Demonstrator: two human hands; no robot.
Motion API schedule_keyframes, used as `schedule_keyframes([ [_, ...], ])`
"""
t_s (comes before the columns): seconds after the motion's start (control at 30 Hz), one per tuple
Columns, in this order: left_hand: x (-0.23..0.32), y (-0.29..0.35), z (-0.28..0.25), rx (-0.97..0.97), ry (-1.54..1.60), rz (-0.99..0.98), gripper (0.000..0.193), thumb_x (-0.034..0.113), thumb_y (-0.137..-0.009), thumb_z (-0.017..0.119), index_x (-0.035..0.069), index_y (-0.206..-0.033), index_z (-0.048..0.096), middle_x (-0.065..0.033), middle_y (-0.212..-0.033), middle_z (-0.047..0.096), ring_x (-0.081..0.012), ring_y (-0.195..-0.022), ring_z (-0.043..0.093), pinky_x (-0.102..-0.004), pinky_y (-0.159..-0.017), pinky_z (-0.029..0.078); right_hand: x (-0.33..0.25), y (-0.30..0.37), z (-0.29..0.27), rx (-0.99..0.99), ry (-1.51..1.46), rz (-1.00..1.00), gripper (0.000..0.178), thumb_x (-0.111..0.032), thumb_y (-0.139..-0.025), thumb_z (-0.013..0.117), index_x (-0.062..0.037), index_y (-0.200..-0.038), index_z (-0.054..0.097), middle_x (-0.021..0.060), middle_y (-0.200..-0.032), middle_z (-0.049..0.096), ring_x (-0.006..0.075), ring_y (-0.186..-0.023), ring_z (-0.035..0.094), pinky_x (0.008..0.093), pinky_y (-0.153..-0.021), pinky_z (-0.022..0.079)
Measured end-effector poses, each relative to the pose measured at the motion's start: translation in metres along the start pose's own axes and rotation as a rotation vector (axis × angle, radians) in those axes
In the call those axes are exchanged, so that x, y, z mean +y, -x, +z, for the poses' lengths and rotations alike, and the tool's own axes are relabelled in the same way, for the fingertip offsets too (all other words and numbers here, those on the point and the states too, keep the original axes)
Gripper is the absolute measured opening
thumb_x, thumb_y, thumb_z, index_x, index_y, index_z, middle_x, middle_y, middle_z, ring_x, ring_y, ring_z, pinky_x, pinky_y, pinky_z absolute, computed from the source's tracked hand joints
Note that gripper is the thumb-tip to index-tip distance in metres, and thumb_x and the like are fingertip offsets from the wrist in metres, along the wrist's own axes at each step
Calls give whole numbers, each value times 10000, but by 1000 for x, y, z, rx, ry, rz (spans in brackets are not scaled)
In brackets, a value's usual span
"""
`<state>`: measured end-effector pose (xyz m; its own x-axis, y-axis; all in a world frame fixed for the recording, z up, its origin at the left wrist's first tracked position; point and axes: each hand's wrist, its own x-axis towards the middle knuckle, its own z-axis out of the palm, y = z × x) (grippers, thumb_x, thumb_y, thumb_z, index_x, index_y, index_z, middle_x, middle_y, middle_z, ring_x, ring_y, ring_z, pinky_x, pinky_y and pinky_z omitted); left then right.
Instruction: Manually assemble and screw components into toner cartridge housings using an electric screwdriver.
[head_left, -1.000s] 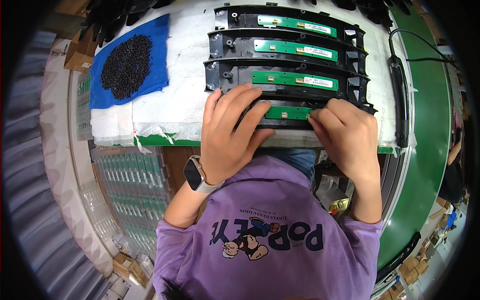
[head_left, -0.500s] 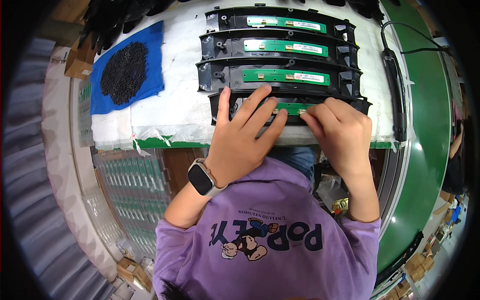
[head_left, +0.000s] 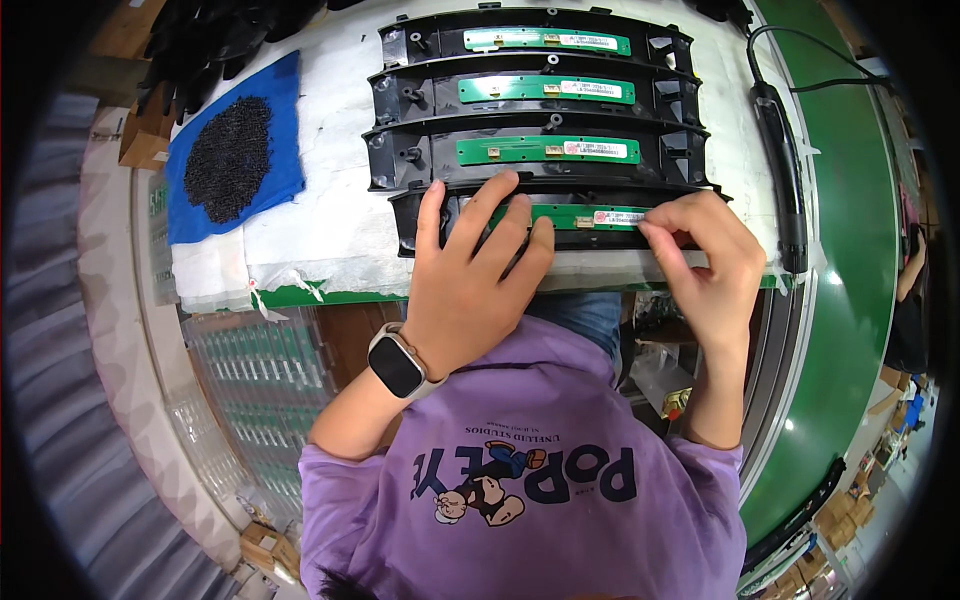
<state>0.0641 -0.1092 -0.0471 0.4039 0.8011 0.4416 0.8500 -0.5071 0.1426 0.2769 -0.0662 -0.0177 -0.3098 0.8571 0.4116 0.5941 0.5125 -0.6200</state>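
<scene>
Left grip [head_left: 472, 275], spread open, rests on the lowest of four curved black plastic housings [head_left: 410, 222], each already bearing a slim green circuit board [head_left: 565, 213]; right grip [head_left: 708, 248], hold unclear, meets the lowest board's right end, work apparently unfinished.

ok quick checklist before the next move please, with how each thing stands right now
1. Green circuit board lies in the nearest black plastic housing: ok.
2. Left hand is over that housing, fingers spread across its left part: ok.
3. Right hand has thumb and finger at the board's right end: ok; firm grip, cannot tell.
4. Board fully seated along its length: cannot tell, the left hand covers part.
5. Three housings beyond each hold a board: ok.
6. Small black pieces heaped on the blue cloth: ok.
</scene>
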Motion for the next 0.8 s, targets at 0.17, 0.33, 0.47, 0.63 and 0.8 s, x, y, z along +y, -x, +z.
schedule_keyframes([
  [0.17, -4, 0, 4, 28, 4, 29, 243, 153, -756, 589, 120, -997, 600, -59, -1040, 544, -246, -1136, 480, -547, -911, 346, 2, -6, 4, -68, 79, -100, 151, 28, -650, 691, -12, -760, 595, 85, -698, 551, 245, -656, 552, 327, -566, 444],
  [0.33, -6, 0, -2, -8, 20, 19, 339, 125, -695, 608, 151, -1033, 618, -67, -1074, 526, -271, -1125, 477, -541, -908, 335, -9, -13, 7, -130, 182, -25, 120, 0, -674, 677, -20, -748, 585, 92, -706, 539, 266, -675, 542, 345, -594, 440],
  [0.47, -3, 0, -11, -35, 88, -2, 275, 151, -776, 519, 100, -1037, 587, -89, -1071, 529, -282, -1128, 473, -544, -925, 323, -18, -10, 4, -115, 207, -44, 110, 12, -671, 675, -12, -733, 587, 94, -712, 552, 265, -673, 537, 339, -600, 428],
  [0.63, -22, 5, -29, 133, 146, -90, 304, 130, -715, 640, 94, -1015, 599, -71, -1108, 556, -219, -1095, 528, -494, -940, 349, -29, -7, -4, -9, 180, -35, 119, 49, -665, 672, 11, -734, 583, 99, -695, 553, 242, -652, 524, 311, -600, 410],
  [0.8, -141, 13, -62, 541, -172, -349, 109, 78, -750, 604, 40, -849, 628, -107, -835, 602, -273, -821, 570, -369, -687, 448, -35, -7, -12, 40, 190, -87, 115, 59, -669, 663, 17, -735, 579, 102, -671, 547, 235, -622, 519, 305, -577, 405],
])
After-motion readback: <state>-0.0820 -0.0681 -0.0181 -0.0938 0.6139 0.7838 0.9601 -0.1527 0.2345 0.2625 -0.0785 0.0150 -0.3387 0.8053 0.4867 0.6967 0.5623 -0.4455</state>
